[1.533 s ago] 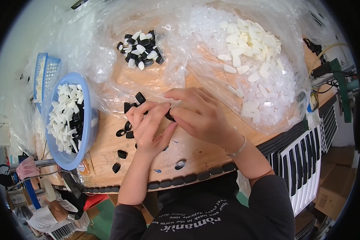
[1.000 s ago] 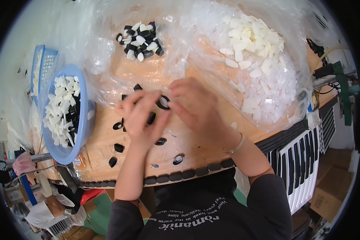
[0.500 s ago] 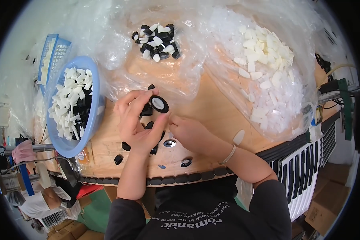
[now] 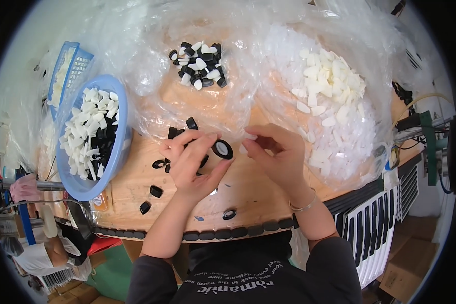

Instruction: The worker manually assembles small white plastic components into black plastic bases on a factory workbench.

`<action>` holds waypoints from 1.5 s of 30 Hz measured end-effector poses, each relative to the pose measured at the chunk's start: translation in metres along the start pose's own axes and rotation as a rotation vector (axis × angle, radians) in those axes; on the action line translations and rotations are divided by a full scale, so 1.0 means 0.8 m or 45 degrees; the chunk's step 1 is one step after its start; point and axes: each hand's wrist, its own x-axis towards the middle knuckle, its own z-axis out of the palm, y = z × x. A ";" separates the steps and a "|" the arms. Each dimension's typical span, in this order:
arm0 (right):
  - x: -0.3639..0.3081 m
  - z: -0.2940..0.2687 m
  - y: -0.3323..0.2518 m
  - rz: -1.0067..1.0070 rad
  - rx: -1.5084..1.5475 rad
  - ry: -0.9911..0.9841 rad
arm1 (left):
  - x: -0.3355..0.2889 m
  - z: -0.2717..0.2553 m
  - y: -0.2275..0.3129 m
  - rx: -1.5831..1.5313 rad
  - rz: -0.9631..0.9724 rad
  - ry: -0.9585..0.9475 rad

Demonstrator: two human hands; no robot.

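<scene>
My left hand (image 4: 190, 164) is closed with thumb and fingertips on a black oval piece (image 4: 227, 155), whose pale oval centre faces up. To its right, my right hand (image 4: 281, 159) pinches a small translucent white piece (image 4: 249, 136), partly hidden by the fingertips. A short gap lies between the two hands. Loose black pieces lie around and beneath my left hand, among them one (image 4: 191, 123) above it and one (image 4: 156, 191) to its left. Nearer me on the table lies a black oval piece with a pale centre (image 4: 229, 214).
A blue basin (image 4: 120, 164) of white and black pieces stands at the left, beside a blue basket (image 4: 79, 66). A black-and-white pile (image 4: 200, 64) lies at the far middle. Cream pieces (image 4: 334, 76) and translucent ones (image 4: 342, 147) lie on plastic sheeting at the right. Black pads (image 4: 223, 233) line the table's near edge.
My right hand has moved right and away from the left hand, and a small white piece now shows in its fingertips. My left hand has shifted slightly right with the black oval piece.
</scene>
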 end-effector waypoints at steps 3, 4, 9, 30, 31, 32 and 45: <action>-0.008 0.004 -0.003 -0.210 0.032 0.155 | -0.010 0.008 0.002 0.050 0.019 -0.025; -0.010 0.005 0.000 -0.347 -0.038 0.164 | -0.011 0.009 0.005 0.047 0.020 -0.019; -0.014 0.011 -0.012 -0.577 -0.224 0.164 | -0.014 0.013 0.014 0.074 0.040 -0.006; -0.013 0.018 0.002 -0.998 -0.775 0.263 | -0.015 0.011 0.012 0.094 0.032 0.042; -0.014 0.019 0.001 -1.018 -0.795 0.233 | -0.015 0.011 0.011 0.093 0.034 0.080; -0.014 0.019 -0.001 -1.037 -0.815 0.203 | -0.014 0.009 0.011 0.093 0.033 0.080; -0.007 0.005 0.005 0.302 0.477 -0.287 | -0.009 0.006 0.010 0.088 0.057 -0.022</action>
